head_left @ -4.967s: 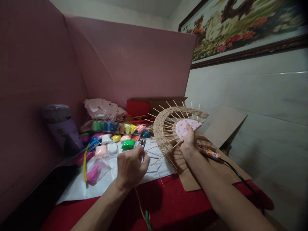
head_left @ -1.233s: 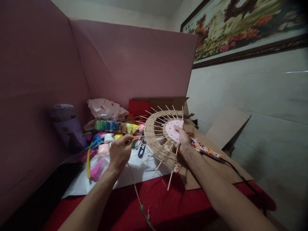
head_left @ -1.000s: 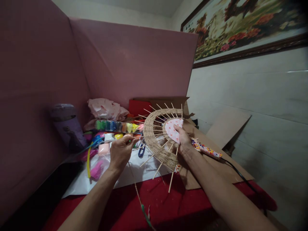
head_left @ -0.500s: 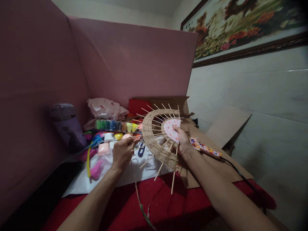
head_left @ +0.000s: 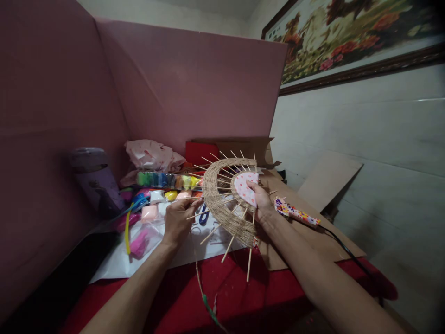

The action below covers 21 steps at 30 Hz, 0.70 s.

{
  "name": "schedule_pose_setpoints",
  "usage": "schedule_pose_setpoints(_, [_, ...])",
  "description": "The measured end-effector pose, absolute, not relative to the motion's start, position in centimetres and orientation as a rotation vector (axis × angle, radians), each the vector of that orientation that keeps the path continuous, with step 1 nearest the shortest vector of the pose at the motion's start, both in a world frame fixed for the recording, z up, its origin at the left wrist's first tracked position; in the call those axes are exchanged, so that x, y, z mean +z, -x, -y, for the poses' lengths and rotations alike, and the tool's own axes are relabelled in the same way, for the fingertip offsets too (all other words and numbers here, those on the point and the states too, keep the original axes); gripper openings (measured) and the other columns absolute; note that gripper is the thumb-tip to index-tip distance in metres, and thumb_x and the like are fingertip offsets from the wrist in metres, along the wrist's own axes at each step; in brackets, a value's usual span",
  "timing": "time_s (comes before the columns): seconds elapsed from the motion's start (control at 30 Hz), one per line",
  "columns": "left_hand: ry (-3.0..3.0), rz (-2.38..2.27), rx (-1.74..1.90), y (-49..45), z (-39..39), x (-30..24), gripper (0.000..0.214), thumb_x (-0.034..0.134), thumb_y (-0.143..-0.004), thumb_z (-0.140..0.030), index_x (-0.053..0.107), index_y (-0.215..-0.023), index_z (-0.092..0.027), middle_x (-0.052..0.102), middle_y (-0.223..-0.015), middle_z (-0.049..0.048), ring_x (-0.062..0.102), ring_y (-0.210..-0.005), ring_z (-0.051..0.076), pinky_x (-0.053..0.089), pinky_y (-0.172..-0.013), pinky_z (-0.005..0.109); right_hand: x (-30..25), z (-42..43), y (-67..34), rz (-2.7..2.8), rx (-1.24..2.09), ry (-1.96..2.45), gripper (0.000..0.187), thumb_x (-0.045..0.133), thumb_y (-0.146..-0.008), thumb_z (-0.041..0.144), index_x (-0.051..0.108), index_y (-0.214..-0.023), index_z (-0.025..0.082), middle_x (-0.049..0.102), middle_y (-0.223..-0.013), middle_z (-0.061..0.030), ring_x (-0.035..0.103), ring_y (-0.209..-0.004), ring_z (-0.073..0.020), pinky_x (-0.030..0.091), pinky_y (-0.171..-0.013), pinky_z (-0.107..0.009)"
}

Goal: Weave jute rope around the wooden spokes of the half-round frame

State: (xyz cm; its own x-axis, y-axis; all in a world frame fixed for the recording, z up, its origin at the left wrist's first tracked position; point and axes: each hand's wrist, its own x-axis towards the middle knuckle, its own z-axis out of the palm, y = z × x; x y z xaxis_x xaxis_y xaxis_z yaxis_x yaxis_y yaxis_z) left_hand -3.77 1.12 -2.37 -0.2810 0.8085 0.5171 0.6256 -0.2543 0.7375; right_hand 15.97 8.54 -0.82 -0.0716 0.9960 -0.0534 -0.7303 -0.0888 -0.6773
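Observation:
My right hand grips the spotted pink half-round centre of a woven fan-shaped piece, thumb on its front face. Thin wooden sticks radiate from that centre, and a wide band of brown twine weaving runs across them, a gap lying between band and centre. Beside the band's left edge, my left hand is closed in a pinch at the stick tips. A loose strand of twine hangs below it, with a green section low down; the fingers partly hide where it is held.
Bagged coloured clay and a clay strip pack lie left on white paper. A blue-handled cutter sits behind the sticks. To the right, a flower-patterned glue gun with a cord rests on cardboard. A purple tumbler stands far left.
The woven piece and my right hand have shifted slightly left. My left hand stays pinched near the stick tips, and the hanging strand has moved a little.

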Motion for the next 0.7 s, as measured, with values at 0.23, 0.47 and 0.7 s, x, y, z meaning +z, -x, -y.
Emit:
schedule_pose_setpoints(0.23, [-1.754,-1.787,1.570,3.69,-1.10,-2.41,0.032,0.056,-0.074,-0.047,0.069,-0.068,-0.018,0.054,-0.042,-0.0024,0.049,-0.042,0.011,0.036,-0.045,0.022,-0.42,-8.17,-15.94,0.486,1.655,0.648,0.015,0.044,-0.081,0.013,0.058,-0.075,0.012,0.068,-0.057,-0.0051,0.066,-0.058,-0.0168,0.056,-0.060,-0.028])
schedule_pose_setpoints(0.47, [-1.778,-1.774,1.587,3.86,-1.33,-2.64,0.029,0.056,-0.076,-0.043,0.069,-0.080,-0.018,0.065,-0.063,0.0024,0.058,-0.057,0.013,0.040,-0.051,0.022,-0.70,-8.50,-15.96,0.489,1.645,0.642,0.014,0.045,-0.079,0.012,0.059,-0.080,0.011,0.068,-0.058,-0.0050,0.066,-0.057,-0.0172,0.056,-0.059,-0.029])
schedule_pose_setpoints(0.7, [-1.843,-1.734,1.664,3.98,-1.40,-2.84,0.023,0.054,-0.078,-0.037,0.067,-0.085,-0.018,0.067,-0.075,0.0036,0.058,-0.064,0.014,0.042,-0.058,0.023,-1.00,-8.65,-16.07,0.610,1.577,0.622,0.015,0.046,-0.078,0.012,0.061,-0.074,0.010,0.067,-0.055,-0.0077,0.065,-0.051,-0.0188,0.056,-0.055,-0.031])
